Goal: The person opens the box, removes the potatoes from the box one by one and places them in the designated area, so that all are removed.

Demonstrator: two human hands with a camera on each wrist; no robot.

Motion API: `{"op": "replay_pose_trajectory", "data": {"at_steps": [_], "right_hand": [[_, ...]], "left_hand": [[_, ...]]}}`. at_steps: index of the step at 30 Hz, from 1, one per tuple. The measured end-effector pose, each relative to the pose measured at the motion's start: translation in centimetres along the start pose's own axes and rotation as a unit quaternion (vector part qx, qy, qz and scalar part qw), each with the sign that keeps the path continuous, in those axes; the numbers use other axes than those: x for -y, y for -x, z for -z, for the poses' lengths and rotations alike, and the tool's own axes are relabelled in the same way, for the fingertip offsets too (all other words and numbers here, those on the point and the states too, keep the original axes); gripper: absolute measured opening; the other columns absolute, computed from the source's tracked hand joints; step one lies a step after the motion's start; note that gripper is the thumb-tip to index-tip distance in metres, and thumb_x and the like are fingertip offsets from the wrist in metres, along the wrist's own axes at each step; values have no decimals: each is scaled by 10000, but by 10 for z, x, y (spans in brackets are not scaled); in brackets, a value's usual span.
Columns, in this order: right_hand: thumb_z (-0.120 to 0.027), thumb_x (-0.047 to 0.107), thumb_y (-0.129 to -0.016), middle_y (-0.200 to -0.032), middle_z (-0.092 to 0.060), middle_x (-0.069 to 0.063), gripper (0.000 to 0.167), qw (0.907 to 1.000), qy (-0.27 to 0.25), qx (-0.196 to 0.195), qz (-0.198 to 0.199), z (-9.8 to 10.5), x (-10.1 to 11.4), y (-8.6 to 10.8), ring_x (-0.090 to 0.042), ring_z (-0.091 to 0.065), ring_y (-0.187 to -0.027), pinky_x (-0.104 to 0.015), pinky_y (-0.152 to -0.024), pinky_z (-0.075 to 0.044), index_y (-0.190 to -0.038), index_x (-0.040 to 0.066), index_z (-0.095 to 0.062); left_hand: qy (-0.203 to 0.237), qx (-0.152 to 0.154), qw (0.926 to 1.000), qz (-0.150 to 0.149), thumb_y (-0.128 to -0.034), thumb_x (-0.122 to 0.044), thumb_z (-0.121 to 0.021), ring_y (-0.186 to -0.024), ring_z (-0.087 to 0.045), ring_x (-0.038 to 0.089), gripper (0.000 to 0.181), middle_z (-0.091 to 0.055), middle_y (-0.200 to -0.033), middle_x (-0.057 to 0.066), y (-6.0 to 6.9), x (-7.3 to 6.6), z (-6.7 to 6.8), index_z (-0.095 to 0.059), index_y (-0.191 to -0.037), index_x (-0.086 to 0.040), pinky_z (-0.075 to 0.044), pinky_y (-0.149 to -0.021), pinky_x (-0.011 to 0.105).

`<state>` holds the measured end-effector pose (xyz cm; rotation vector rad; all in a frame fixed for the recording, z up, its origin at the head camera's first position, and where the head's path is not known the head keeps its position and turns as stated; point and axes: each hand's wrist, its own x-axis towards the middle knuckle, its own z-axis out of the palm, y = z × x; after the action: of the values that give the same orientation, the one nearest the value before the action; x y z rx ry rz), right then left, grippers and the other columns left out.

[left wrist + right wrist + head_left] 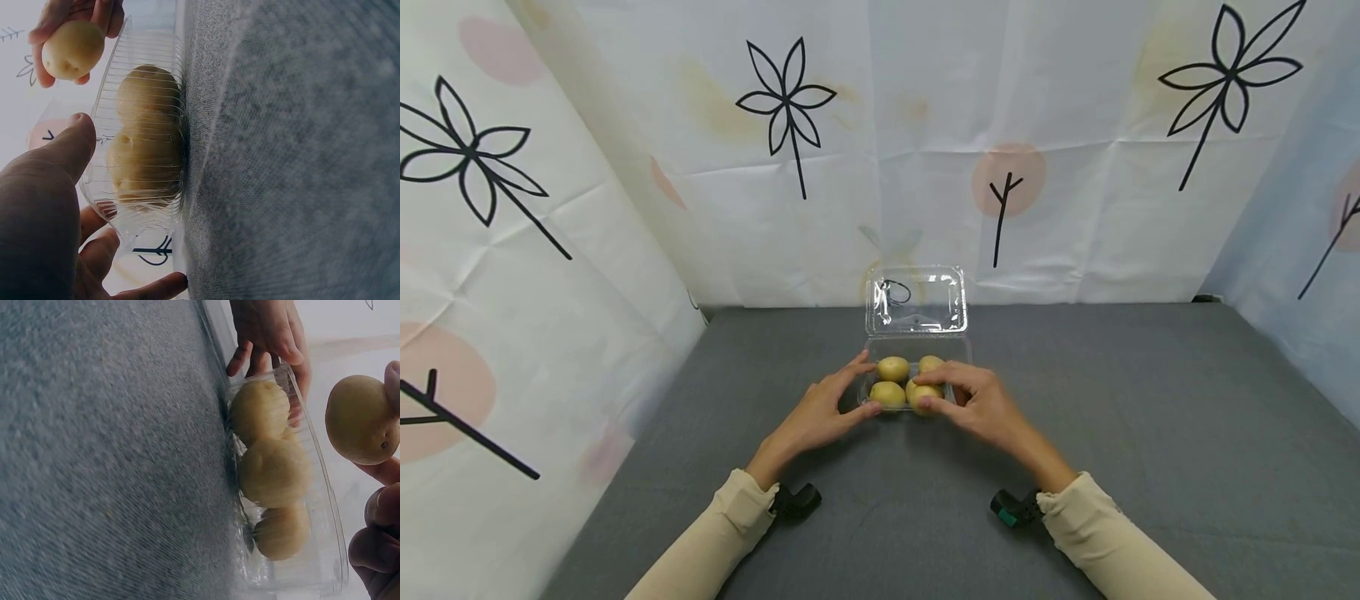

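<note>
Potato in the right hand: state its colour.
The potato is pale yellow, seen best in the left wrist view.

Potatoes [892,368]: five (four in the box, one in the right hand [988,404]). Clear box [917,347]: one, with one lid [928,321]. Hands: two, the other being the left hand [823,408]. Sleeves [707,533]: two. Black wrist gadgets [797,502]: two. Table [880,517]: one. Head view, backdrop: three flower drawings [786,102], three twig drawings [1001,218].

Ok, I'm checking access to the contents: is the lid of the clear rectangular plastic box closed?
No, the clear plastic lid stands raised behind the open box.
</note>
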<state>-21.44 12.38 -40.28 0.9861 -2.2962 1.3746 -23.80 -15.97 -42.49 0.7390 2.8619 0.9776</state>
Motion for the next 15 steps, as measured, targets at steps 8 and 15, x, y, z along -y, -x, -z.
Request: {"op": "replay_pose_trajectory", "data": {"at_steps": [8, 15], "right_hand": [[-827, 110, -839, -811, -639, 29, 283, 9991, -61, 95, 401, -8, 7, 0, -3, -350, -558, -164, -491, -309, -1118, 107, -778], [-823, 99, -846, -997, -752, 5, 278, 9977, -60, 326, 583, -14, 10, 2, 26, -364, -566, -147, -507, -329, -1120, 108, -775]], "left_hand": [[13, 1, 10000, 41, -960, -611, -606, -1528, -328, 337, 678, -200, -1697, -139, 0, -1, 0, -408, -1553, -350, -203, -1131, 782], [9, -14, 10000, 19, -960, -604, -612, -1527, -330, 333, 672, -204, -1695, -141, 0, -1, 0, -418, -1548, -343, -211, -1131, 778]]}}
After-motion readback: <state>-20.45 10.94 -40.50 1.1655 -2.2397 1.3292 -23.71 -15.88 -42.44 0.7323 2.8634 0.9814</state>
